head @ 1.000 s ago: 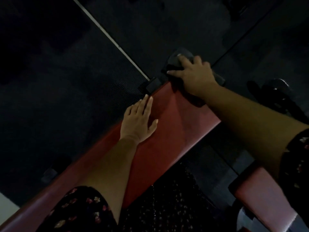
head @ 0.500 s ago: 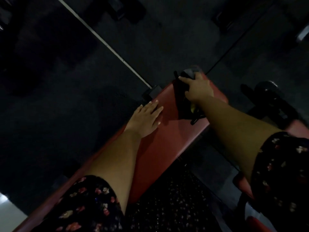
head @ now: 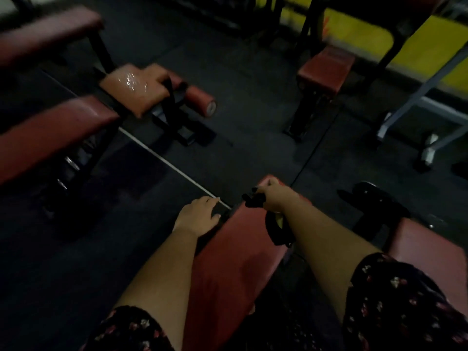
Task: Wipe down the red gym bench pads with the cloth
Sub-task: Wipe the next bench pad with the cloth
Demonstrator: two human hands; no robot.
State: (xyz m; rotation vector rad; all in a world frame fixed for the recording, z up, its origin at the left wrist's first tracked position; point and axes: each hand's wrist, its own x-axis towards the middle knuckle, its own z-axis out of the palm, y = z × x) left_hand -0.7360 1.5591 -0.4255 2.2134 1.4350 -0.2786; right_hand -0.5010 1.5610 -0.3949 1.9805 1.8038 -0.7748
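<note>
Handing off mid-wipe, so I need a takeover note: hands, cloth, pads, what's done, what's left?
Left hand: relaxed at the near pad's left edge, holding nothing.
Right hand: grips the cloth at that pad's far end.
Done: too dark to tell how much has been wiped.
Left: probably finish this pad, then the right pad and the left pads.

The red bench pad point(head: 228, 264) is long and narrow, with smooth, dull vinyl, and it runs away from the person to its far end. The cloth point(head: 253, 200) is black and bunched on that far end, gripped by the right hand point(head: 274, 196). A loose part of it lies on the pad beneath the wrist.
</note>
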